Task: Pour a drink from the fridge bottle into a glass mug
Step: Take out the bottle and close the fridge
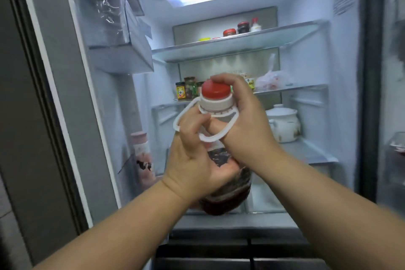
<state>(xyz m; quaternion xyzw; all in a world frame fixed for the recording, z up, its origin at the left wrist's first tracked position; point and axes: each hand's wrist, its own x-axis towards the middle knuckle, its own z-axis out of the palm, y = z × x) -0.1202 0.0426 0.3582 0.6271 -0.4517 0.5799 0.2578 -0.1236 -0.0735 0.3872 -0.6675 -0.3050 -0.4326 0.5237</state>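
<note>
Observer: Bottle (pixel 228 193) at frame centre, held in front of the open fridge (pixel 241 50). It is tilted, with the red cap (pixel 215 90) toward 12 o'clock and the base toward 6. Dark red liquid fills the lower body.

Recorder: Hands?

Observer: Left hand (pixel 192 155) comes in from 7 o'clock. Its fingers are curled round the bottle's shoulder, over the white handle (pixel 184 112), with the palm against the side. My reading is that this hand carries the weight and stops the body from turning. Right hand (pixel 245 120) comes in from 4 o'clock. Its fingers are hooked tight over the top of the cap, and the thumb sits lower, near the neck. That looks like a twisting grip, so unscrewing is probably the step in hand.

Recorder: Is the cap on or off?

Observer: On and seated. I cannot tell whether it is loosened.

Recorder: Mug?

Observer: No glass mug in view, so pouring is not yet possible here. The task looks early.

Recorder: Surroundings?

Observer: White lidded pot (pixel 285 123) on a shelf at 3 o'clock of the bottle. Jars (pixel 186 90) behind it at 11 o'clock. Pink bottle (pixel 142 155) in the door bin at 9 o'clock.

Recorder: Risk?

Observer: With that tilt, an opened cap may let liquid reach the neck.
</note>
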